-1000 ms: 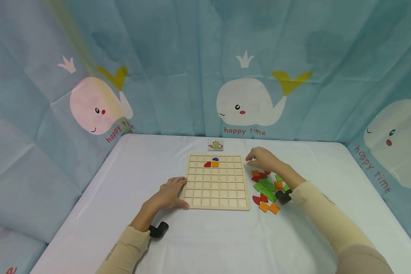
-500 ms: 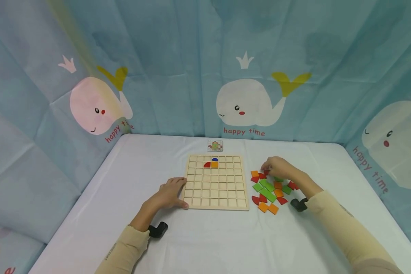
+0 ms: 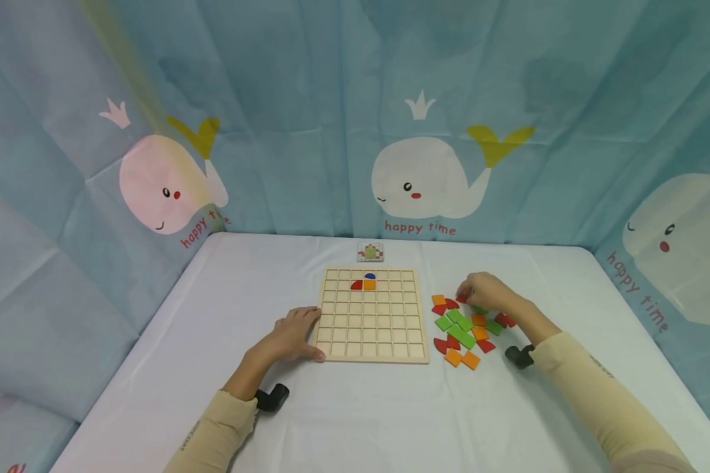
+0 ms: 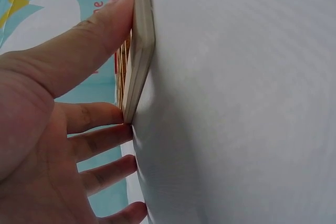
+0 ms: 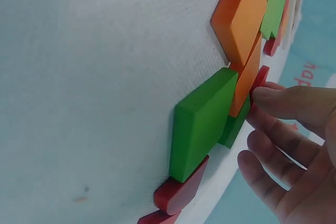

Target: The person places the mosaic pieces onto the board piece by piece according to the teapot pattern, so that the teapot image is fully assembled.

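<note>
A pale wooden grid board (image 3: 384, 320) lies on the table, with a blue half-round piece (image 3: 369, 276), a red quarter-round piece (image 3: 357, 285) and an orange square piece (image 3: 369, 284) in its upper cells. My left hand (image 3: 294, 334) rests at the board's left side, its fingers spread along the edge and the thumb at the near corner. Over the far side of the loose pieces, my right hand (image 3: 488, 292) pinches a red rounded piece (image 5: 260, 82) between thumb and forefinger. Much of that piece is hidden by the fingertips. Close below sits a green square piece (image 5: 205, 124).
Several green (image 3: 461, 336), orange (image 3: 470, 360) and red pieces (image 3: 440, 345) are spread right of the board. A small picture card (image 3: 370, 252) lies beyond its far edge. Blue whale-print curtains (image 3: 307, 131) enclose the white table (image 3: 355, 420).
My right hand has moved from beside the board's upper right corner rightward to the loose pieces, and its fingers now pinch a red piece. The left hand has stayed put.
</note>
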{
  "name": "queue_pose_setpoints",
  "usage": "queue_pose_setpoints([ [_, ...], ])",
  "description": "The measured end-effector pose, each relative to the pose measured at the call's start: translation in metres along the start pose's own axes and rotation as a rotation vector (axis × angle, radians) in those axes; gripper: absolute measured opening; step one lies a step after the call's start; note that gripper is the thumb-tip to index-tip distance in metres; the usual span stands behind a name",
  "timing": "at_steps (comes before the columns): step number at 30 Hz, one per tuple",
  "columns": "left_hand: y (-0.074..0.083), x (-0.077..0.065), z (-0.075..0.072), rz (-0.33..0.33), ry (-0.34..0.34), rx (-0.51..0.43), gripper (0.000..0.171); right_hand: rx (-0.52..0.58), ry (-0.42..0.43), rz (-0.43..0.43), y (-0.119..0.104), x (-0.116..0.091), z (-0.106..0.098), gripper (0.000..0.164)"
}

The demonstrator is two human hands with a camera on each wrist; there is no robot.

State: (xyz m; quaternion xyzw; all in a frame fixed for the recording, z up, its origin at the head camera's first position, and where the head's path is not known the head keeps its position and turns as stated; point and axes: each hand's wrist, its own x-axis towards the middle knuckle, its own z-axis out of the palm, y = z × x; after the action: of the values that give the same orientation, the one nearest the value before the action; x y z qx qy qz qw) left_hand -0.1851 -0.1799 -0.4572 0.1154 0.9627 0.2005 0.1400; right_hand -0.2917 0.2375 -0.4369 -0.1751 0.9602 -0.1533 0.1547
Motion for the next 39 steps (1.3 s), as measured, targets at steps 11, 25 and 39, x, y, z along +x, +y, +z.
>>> queue_pose_setpoints([
  [11, -0.001, 0.001, 0.000, 0.000, 0.002, 0.000, 0.095, 0.017, 0.020, 0.005, 0.000, 0.003, -0.001, 0.025],
  [25, -0.001, 0.001, -0.001, -0.003, 0.004, 0.000, 0.095, -0.005, -0.005, 0.004, -0.027, 0.004, 0.006, 0.021],
  [39, 0.001, 0.001, 0.000, -0.002, 0.006, -0.001, 0.096, -0.029, 0.008, 0.019, -0.029, 0.006, 0.013, 0.023],
])
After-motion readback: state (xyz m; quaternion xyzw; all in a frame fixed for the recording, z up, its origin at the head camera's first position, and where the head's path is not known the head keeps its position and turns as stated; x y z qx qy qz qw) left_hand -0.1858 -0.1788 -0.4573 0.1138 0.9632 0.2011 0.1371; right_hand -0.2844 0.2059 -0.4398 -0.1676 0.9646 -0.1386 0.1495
